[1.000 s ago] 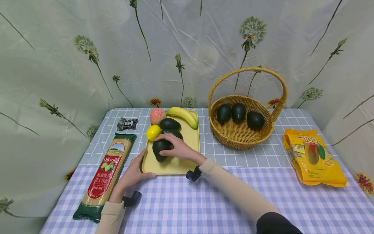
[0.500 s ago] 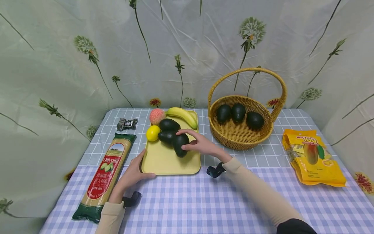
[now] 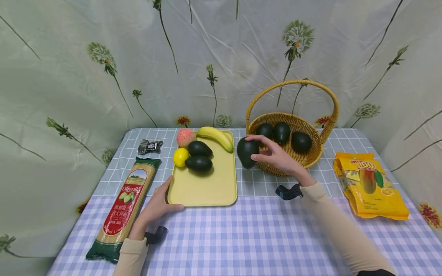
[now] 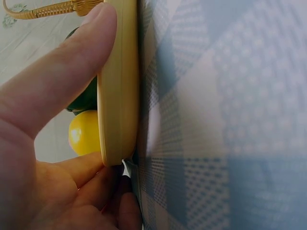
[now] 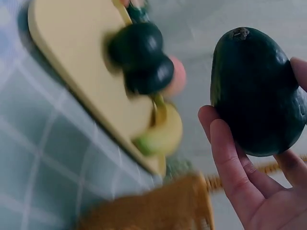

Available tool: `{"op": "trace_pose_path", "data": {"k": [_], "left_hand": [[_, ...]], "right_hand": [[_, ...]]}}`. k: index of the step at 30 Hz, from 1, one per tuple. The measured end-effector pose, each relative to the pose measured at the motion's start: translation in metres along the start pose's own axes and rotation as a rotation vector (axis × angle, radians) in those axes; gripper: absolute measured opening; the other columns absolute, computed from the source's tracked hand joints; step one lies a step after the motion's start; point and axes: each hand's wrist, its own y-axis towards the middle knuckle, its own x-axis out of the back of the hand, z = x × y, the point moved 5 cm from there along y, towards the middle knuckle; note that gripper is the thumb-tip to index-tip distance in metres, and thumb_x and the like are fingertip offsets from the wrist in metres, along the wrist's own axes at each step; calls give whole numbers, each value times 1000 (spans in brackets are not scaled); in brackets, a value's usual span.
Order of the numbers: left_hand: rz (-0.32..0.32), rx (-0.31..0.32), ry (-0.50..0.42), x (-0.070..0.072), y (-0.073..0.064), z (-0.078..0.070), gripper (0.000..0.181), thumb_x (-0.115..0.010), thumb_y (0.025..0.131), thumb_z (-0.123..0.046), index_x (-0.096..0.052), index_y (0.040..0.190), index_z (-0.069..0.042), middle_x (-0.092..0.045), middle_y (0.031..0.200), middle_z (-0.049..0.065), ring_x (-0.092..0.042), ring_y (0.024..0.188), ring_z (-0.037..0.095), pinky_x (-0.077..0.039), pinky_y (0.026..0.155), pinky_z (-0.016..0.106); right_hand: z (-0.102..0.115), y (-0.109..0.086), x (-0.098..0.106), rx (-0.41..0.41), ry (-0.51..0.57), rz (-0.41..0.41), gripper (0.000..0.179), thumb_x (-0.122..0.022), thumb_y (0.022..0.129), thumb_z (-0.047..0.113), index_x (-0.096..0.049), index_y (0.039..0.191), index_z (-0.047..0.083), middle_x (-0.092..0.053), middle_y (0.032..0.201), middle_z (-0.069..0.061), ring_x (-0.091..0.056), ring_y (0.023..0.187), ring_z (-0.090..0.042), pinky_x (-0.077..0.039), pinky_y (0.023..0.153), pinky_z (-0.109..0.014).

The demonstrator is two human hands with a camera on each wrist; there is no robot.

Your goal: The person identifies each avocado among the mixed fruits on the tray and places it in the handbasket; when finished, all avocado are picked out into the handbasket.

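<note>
In the head view my right hand (image 3: 281, 159) grips a dark green avocado (image 3: 246, 153) in the air, right of the yellow tray (image 3: 210, 193) and overlapping the wicker basket (image 3: 271, 168). The right wrist view shows thumb and fingers around this avocado (image 5: 254, 96). My left hand (image 3: 156, 207) holds the tray's near left corner, thumb along the front side and fingers at the left side. On the tray lie two avocados (image 3: 199, 164), a lemon (image 3: 181, 157), a pink peach (image 3: 185, 137) and a banana (image 3: 216, 137). Three avocados (image 3: 301, 142) lie in the basket.
The basket's tall arched handle (image 3: 293, 81) rises over its opening. A long pasta pack (image 3: 126, 203) lies left of the tray, with a small black wrapped packet (image 3: 150, 146) behind it. At the right lies a yellow candy bag (image 3: 373, 186). A checked cloth (image 3: 235, 237) covers the table.
My right hand has lifted the avocado off the tray and carried it right toward the basket. The two avocados left on the tray shifted slightly. My left hand stayed at the tray corner.
</note>
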Motion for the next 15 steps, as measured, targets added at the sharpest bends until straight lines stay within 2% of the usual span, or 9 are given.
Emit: {"op": "trace_pose_path", "data": {"k": [3, 8, 11, 15], "left_hand": [[2, 3, 4, 0, 0, 0, 115, -86, 69, -30, -13, 150, 5, -18, 153, 27, -19, 136, 44, -18, 109, 56], [3, 6, 4, 0, 1, 1, 115, -86, 69, -30, -13, 150, 5, -18, 153, 27, -19, 136, 44, -18, 109, 56], [1, 6, 1, 0, 1, 1, 115, -86, 69, -30, -13, 151, 5, -18, 153, 27, -19, 136, 44, -17, 109, 57], [-2, 1, -5, 1, 0, 0, 115, -86, 69, -29, -13, 151, 4, -19, 153, 28, -19, 136, 45, -16, 109, 57]], "right_hand": [[-1, -7, 24, -10, -53, -54, 52, -61, 93, 8, -42, 141, 9, -30, 152, -8, -55, 112, -29, -51, 85, -30], [-10, -16, 57, -57, -74, -124, 49, -60, 95, 10, -42, 140, 8, -29, 152, -8, -58, 105, -27, -53, 82, -31], [-15, -19, 67, -86, -77, -151, 49, -59, 95, 11, -41, 140, 7, -28, 152, -11, -61, 98, -22, -54, 80, -34], [-22, -21, 72, -131, -103, -157, 51, -59, 96, 13, -39, 142, 7, -25, 154, -10, -58, 103, -25, -54, 81, -34]]}}
